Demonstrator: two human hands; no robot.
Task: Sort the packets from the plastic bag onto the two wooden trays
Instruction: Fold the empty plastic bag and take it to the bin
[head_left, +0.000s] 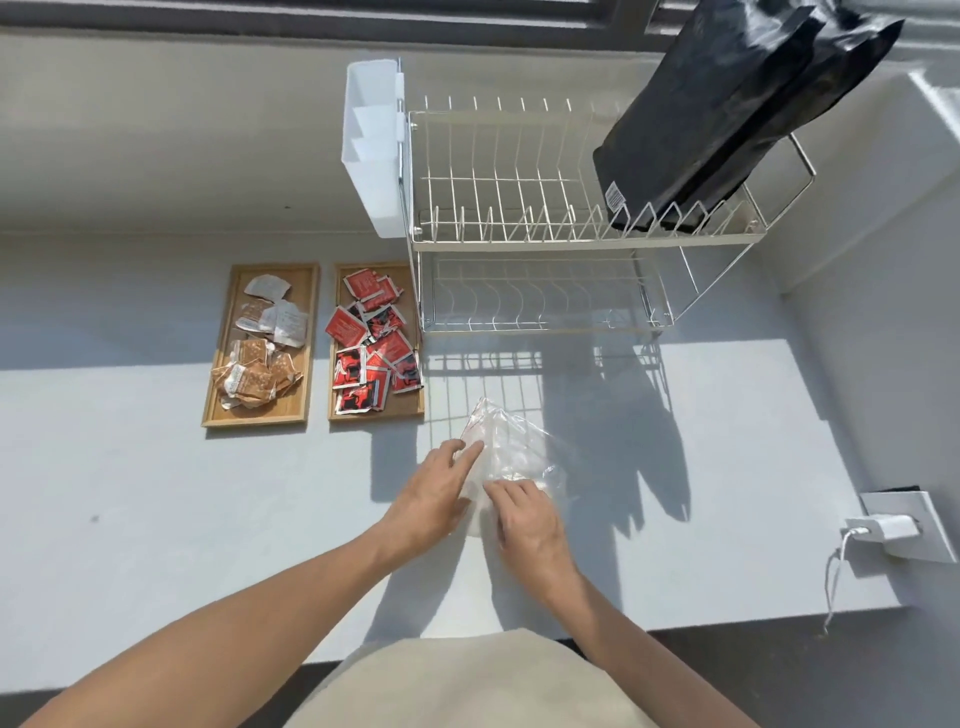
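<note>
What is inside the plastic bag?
The bag looks see-through and almost empty. The left hand and right hand cover its near part, so packets could hide there.

Clear plastic bag (511, 447) under both hands; beyond the left hand (434, 493), red-and-black packets (371, 343) and tan-and-white packets (262, 343) on light wooden trays (311, 338); white desk (156, 493).

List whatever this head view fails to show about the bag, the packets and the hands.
- Clear plastic bag: contents uncertain, glare and crumpling.
- Red packets and tan-and-white packets: print too small.
- Left hand and right hand: grip hidden beneath them.
</note>
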